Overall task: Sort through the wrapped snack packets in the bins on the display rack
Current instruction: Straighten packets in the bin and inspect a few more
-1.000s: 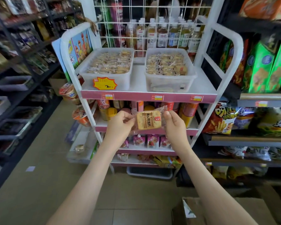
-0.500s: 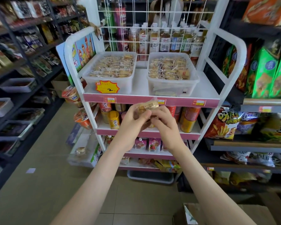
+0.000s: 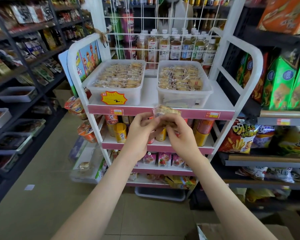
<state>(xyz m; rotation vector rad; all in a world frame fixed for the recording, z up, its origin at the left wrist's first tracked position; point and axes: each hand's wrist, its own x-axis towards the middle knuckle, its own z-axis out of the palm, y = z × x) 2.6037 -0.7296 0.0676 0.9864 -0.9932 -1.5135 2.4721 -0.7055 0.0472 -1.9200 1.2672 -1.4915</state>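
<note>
Left hand (image 3: 139, 134), frame centre: fingers curled, pinching the left end of one wrapped snack packet (image 3: 164, 110). Right hand (image 3: 182, 135), touching the left: fingers curled round the packet's right side. Packet: held before the display rack (image 3: 220, 103) top shelf edge, below left bin (image 3: 95, 94) and right bin (image 3: 180, 99), both full of packets.

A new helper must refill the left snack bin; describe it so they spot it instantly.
Find the white display rack with pink shelf edges, in front of the bottled drinks. Two clear snack bins sit on its top shelf; yours is the left bin, the only one with a yellow starburst tag on its front.
</note>
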